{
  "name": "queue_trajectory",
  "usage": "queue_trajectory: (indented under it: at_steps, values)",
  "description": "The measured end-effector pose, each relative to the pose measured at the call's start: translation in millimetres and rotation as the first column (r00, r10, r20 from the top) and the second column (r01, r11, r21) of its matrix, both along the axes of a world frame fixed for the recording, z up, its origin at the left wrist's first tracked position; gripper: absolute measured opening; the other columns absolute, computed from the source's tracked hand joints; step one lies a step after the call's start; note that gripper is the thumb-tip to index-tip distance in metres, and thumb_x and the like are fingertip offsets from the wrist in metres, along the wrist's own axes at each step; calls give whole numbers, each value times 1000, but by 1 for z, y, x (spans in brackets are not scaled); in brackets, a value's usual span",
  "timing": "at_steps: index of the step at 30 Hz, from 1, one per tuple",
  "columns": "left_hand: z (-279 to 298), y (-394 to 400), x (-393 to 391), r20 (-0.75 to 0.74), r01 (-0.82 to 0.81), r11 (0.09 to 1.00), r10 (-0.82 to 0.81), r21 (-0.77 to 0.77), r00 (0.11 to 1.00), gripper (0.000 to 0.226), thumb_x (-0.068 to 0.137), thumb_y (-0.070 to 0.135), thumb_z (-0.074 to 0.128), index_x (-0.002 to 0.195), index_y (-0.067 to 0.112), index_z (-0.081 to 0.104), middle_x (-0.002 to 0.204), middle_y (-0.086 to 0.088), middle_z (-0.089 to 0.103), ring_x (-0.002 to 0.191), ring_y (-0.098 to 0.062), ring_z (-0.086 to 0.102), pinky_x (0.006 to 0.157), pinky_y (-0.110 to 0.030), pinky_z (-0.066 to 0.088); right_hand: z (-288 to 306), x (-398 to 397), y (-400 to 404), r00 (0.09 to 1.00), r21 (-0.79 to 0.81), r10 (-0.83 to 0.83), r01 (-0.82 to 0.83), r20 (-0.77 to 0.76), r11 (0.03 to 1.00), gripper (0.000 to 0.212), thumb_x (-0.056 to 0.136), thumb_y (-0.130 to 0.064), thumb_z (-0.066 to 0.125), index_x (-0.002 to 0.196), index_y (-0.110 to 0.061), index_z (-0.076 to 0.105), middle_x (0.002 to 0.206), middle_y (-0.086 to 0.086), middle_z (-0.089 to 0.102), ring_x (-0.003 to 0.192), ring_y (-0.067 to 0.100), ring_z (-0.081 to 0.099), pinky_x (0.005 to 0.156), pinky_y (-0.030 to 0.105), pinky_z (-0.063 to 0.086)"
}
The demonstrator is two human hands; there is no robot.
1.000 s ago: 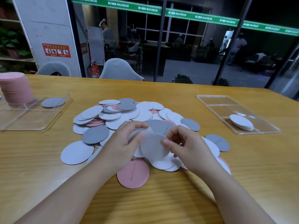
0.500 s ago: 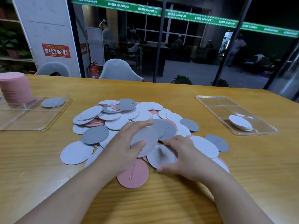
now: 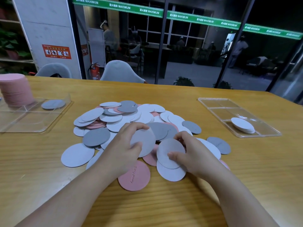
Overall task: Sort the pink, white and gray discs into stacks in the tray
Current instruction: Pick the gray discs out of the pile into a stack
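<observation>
A loose pile of pink, white and gray discs (image 3: 131, 118) covers the middle of the wooden table. My left hand (image 3: 124, 148) grips a white disc (image 3: 146, 141) lifted off the near side of the pile. My right hand (image 3: 188, 153) pinches another white disc (image 3: 168, 149) by its edge, just right of the first. A pink disc (image 3: 134, 176) lies flat below my left hand. A clear tray (image 3: 246, 133) at the right holds a short stack of white discs (image 3: 242, 125). A second clear tray (image 3: 29, 118) at the left holds a tall pink stack (image 3: 15, 90) and a gray disc (image 3: 52, 104).
Two gray chairs (image 3: 121, 71) stand behind the table's far edge, in front of glass walls. A red fire extinguisher (image 3: 95, 71) stands beside a white pillar. Bare wood shows along the near edge of the table (image 3: 147, 207).
The hands parted: the left kept the white disc and lifted it slightly. My right hand went down to the pile and picked up another white disc.
</observation>
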State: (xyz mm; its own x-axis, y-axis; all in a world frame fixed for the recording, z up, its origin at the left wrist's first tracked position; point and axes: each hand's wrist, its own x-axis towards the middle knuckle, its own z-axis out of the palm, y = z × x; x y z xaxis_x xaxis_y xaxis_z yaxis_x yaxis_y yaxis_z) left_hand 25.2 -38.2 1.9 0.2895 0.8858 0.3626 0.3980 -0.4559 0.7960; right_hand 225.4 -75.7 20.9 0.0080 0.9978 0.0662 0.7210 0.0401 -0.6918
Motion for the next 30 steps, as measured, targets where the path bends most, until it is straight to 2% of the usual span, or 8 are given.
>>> queue_trajectory:
  at_steps: [4,8,11,14,17,21,25,30]
  values:
    - [-3,1,1,29,34,999,-35,6,999,35,94,9,47,108,40,51,117,24,47,109,18,38,94,-25,40,4,-3,0,940,124,72,-32,-334,992,16,81,-16,71,91,-21,59,83,-7,68,75,10,63,67,28,51]
    - [-2,-3,5,82,104,995,-103,-7,991,24,99,21,38,104,41,52,114,13,53,110,8,44,86,-3,30,5,-10,0,896,213,122,-31,-426,977,11,84,-11,66,83,-21,62,69,-11,63,54,4,57,52,15,45]
    - [-4,-2,6,16,135,991,-135,-6,991,16,90,42,40,103,46,48,114,20,49,111,11,41,84,0,29,-1,-14,2,919,207,101,-22,-381,978,13,87,-13,64,85,-25,61,74,-11,64,62,4,61,59,23,53]
    - [-6,0,6,-100,120,993,-119,7,988,30,80,43,48,107,51,39,120,27,39,114,20,31,87,4,22,-9,-16,3,964,200,95,-45,-247,979,9,87,-17,63,87,-25,59,79,-8,64,77,10,62,74,36,54]
    - [-6,-2,7,-146,134,990,-128,32,981,36,80,39,49,111,52,37,122,27,37,117,16,31,89,3,22,-13,-21,2,981,218,125,-91,-148,972,11,84,-21,65,90,-25,56,87,-9,63,85,5,58,76,31,51]
    - [-7,-4,9,-201,155,985,-137,75,970,37,84,36,43,116,54,36,120,29,36,116,5,39,95,-18,36,-11,-20,3,974,246,148,-103,-171,964,22,79,-18,69,88,-29,53,84,-13,60,85,2,57,70,23,51]
    - [-5,-6,9,-211,175,980,-152,95,966,38,83,33,42,113,55,33,117,31,36,114,6,40,94,-21,38,-1,10,7,985,337,-19,77,-170,938,22,80,-16,71,85,-30,55,83,-13,58,80,1,55,67,15,41]
    - [-5,-6,7,-188,186,980,-169,75,967,38,84,34,41,110,60,35,117,32,37,113,6,42,95,-26,41,-3,48,6,980,182,-159,136,122,974,28,82,-30,68,107,-29,56,101,-18,50,107,7,44,78,20,34]
